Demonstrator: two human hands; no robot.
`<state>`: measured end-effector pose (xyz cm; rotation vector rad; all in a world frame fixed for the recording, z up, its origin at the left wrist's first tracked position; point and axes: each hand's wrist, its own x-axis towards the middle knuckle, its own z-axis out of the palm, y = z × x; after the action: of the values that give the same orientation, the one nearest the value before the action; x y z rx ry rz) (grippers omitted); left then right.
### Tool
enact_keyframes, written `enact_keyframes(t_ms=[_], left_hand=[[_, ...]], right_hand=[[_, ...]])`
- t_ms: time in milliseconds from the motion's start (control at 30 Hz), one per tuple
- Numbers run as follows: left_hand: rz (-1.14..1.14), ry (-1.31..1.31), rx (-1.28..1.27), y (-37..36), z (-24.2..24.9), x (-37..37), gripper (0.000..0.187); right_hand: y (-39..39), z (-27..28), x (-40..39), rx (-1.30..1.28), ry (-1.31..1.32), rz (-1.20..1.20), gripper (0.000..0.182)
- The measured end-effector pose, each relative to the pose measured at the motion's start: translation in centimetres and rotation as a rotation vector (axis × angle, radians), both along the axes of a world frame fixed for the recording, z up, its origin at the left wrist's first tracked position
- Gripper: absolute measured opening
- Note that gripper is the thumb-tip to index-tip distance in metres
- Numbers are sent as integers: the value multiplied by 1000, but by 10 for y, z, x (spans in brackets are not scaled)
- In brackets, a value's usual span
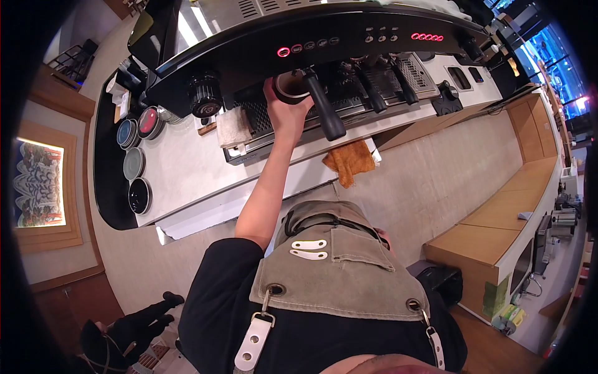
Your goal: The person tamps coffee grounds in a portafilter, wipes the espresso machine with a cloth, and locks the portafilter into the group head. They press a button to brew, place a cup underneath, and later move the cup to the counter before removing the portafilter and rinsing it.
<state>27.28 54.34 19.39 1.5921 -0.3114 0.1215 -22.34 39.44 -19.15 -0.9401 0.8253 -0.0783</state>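
Canvas apron (342,268) lies nearest. Beyond, the left hand (288,118) grasps a cup (290,92) beneath the coffee machine (249,73), beside a portafilter handle (325,107). Likely light, rigid and breakable, it suits holding around its outer wall. The right hand (385,238) is mostly hidden; its state is unclear.

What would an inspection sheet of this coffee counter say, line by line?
Surface: pale counter, partly covered by the espresso machine.
Job's things: cup with dark liquid, close to a black portafilter handle.
Clutter: orange-brown cloth over the counter edge; pale cloth by the machine; saucers at the left end.
Hands: left hand has its grip on the cup; right hand cannot be made out.
Cables: nothing seen near the cup.
Surroundings: person in dark clothing, lower left.
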Motion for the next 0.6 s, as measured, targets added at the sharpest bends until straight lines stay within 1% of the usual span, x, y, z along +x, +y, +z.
enact_keyframes(t_ms=[67, 100, 167, 200, 267, 300, 400, 500, 533, 600], left_hand=[[-22, 31, -5, 2, 13, -4, 96], [-21, 33, -4, 2, 16, -5, 96], [-16, 29, 2, 3, 17, -5, 95], [-11, 23, 6, 3, 16, -4, 94], [-11, 19, -4, 3, 12, -2, 93], [-15, 19, -18, 3, 10, 0, 92], [-28, 20, -92, 2, 9, 0, 91], [-42, 16, -139, 1, 6, 3, 92], [-47, 13, -147, 1, 6, 4, 92], [-21, 29, -80, 2, 11, 0, 92]], right_hand=[[6, 31, 17, -99, 202, 53, 48], [6, 33, 19, -150, 303, 80, 49], [5, 29, 19, -75, 197, 53, 48], [2, 17, 15, -37, 144, 40, 48], [-1, 3, 9, 12, 88, 6, 47], [0, 5, 11, 36, 60, -11, 47], [0, 8, 12, -2, 124, 30, 48], [-1, 3, 6, 112, -59, 11, 54], [-1, 0, 6, 70, 5, 27, 57], [-2, -1, 8, -3, 113, 52, 62]])
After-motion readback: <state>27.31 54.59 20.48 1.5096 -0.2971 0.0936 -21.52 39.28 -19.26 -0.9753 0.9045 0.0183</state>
